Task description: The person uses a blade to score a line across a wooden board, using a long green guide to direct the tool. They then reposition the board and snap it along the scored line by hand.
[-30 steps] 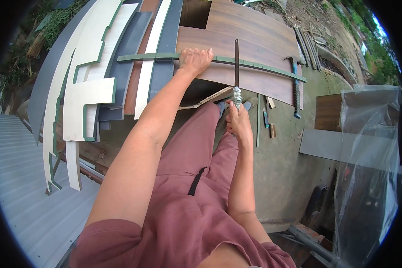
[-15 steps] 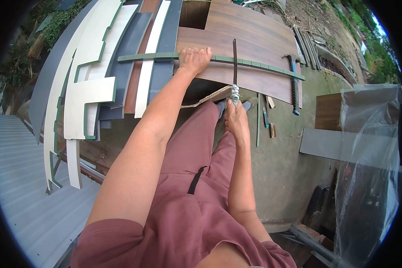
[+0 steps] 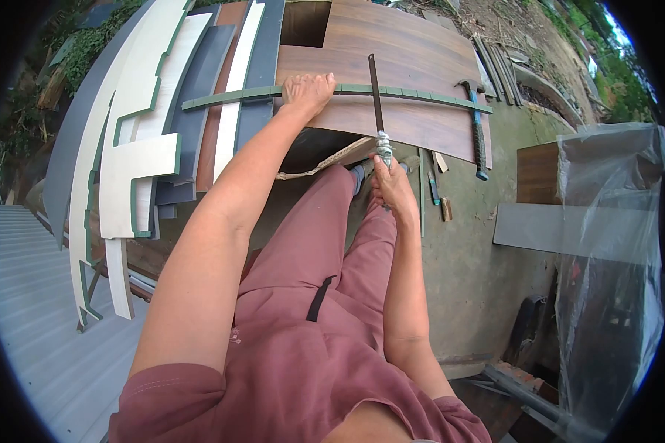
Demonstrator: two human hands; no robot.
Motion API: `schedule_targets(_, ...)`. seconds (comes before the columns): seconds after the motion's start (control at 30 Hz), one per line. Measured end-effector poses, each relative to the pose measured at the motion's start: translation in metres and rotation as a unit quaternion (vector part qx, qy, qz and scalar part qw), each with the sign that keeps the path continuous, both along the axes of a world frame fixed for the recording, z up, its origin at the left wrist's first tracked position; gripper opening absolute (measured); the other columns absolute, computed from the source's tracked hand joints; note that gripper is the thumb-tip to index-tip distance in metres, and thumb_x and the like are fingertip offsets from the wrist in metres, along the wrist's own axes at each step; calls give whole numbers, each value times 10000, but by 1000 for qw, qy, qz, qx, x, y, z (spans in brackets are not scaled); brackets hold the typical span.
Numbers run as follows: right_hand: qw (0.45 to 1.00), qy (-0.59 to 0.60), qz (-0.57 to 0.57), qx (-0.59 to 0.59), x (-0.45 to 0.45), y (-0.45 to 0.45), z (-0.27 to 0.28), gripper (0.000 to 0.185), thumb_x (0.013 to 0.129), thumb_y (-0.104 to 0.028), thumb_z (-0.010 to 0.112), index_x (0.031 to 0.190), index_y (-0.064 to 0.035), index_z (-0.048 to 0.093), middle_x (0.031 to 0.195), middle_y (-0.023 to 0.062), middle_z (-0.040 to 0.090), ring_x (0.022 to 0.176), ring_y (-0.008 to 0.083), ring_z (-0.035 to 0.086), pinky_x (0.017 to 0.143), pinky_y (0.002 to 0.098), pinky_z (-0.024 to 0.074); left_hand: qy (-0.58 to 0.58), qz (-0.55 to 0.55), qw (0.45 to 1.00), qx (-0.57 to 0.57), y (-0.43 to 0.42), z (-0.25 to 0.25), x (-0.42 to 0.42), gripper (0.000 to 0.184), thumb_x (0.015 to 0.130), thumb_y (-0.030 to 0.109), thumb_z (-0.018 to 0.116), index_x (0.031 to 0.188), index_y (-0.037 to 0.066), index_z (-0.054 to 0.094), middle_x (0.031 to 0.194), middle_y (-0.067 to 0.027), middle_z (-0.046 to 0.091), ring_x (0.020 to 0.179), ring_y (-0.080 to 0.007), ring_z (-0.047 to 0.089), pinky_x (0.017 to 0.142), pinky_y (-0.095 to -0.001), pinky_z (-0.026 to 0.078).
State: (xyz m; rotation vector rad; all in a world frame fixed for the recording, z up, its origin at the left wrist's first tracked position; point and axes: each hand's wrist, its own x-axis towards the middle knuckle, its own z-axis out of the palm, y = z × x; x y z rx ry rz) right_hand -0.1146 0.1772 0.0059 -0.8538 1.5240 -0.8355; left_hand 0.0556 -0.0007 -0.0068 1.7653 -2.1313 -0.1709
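Note:
My left hand (image 3: 308,94) is wrapped round a long, narrow green strip (image 3: 406,93) with marks along it, pressing it on a brown wood-grain board (image 3: 414,55). My right hand (image 3: 393,182) grips the wrapped handle of a thin dark saw-like blade (image 3: 376,92). The blade points away from me and crosses the strip to the right of my left hand. Near the strip's right end lies a hammer (image 3: 478,133) with a blue and black handle.
Cut white panels (image 3: 144,159) and dark boards lie at left beside corrugated metal sheeting (image 3: 29,273). Small tools and wood pieces (image 3: 446,209) are on the ground near my feet. Plastic sheeting (image 3: 609,295) drapes over boards at right.
The view has shifted, so the board, strip and hammer appear farther left. The blade now tilts left at its tip. Both hands keep their holds.

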Motion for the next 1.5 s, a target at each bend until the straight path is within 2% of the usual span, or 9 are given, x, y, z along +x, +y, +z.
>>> schedule_targets(0.23, 977, 169, 13, -129, 6, 0, -26, 260, 948, -300, 459, 997, -45, 482, 625, -33, 405, 466, 50, 353, 402, 222, 309, 48, -10, 999, -24, -9, 9, -44, 348, 885, 301, 393, 923, 61, 642, 927, -179, 664, 898, -329, 631, 823, -458, 431)
schedule_targets(0.33, 977, 157, -25, -140, 8, -1, -19, 262, 949, -303, 456, 977, -45, 491, 615, -30, 405, 461, 52, 349, 399, 216, 305, 86, 16, 996, 37, -7, 7, -54, 319, 882, 291, 399, 864, 69, 626, 874, -221, 647, 854, -366, 630, 764, -480, 462)
schedule_targets(0.57, 946, 265, -77, -172, 17, -10, -13, 324, 951, -330, 447, 1054, -33, 527, 572, -14, 417, 448, 66, 392, 398, 233, 324, 63, 24, 995, -78, -9, -12, -55, 313, 877, 303, 402, 789, 105, 628, 655, -175, 640, 654, -334, 648, 647, -450, 498)
schedule_targets(0.63, 960, 252, -57, -112, 26, -10, -10, 347, 953, -329, 400, 958, 4, 496, 722, 179, 560, 677, 312, 547, 649, 414, 417, 62, 21, 995, -77, -8, -11, -56, 314, 876, 305, 403, 786, 104, 628, 663, -178, 641, 660, -331, 650, 647, -450, 498)
schedule_targets(0.67, 960, 250, -60, -109, 26, -11, -16, 346, 951, -326, 407, 947, 10, 488, 733, 203, 560, 691, 346, 549, 660, 424, 417, 60, 23, 995, -74, -7, -11, -57, 315, 875, 305, 404, 786, 102, 627, 669, -179, 642, 661, -332, 650, 649, -447, 498)
schedule_targets(1.27, 957, 265, -45, -108, 21, -16, -29, 370, 940, -350, 415, 964, 11, 494, 809, 246, 593, 777, 421, 571, 683, 456, 423, 66, 18, 996, -65, -7, -9, -56, 317, 869, 300, 404, 774, 99, 631, 675, -184, 642, 668, -336, 651, 663, -447, 501)
schedule_targets(1.3, 958, 263, -44, -107, 17, -23, -36, 370, 940, -350, 415, 964, 11, 494, 809, 246, 593, 777, 421, 571, 683, 456, 423, 68, 19, 995, -66, -7, -9, -55, 316, 868, 300, 404, 773, 100, 630, 674, -182, 643, 671, -335, 652, 666, -446, 501)
schedule_targets(1.37, 954, 253, -37, -156, 7, -45, -47, 313, 939, -342, 465, 971, -35, 518, 590, 1, 450, 437, 88, 409, 392, 248, 336, 65, 19, 995, -70, -6, -9, -54, 315, 868, 299, 406, 769, 100, 629, 669, -182, 642, 661, -334, 651, 655, -445, 503)
schedule_targets(1.5, 973, 184, -31, -139, 6, -66, -42, 306, 941, -339, 460, 1031, -54, 525, 604, -13, 438, 433, 70, 372, 384, 236, 302, 49, 20, 994, -95, -9, -13, -55, 308, 865, 301, 417, 754, 104, 626, 641, -174, 636, 618, -326, 647, 612, -436, 506)
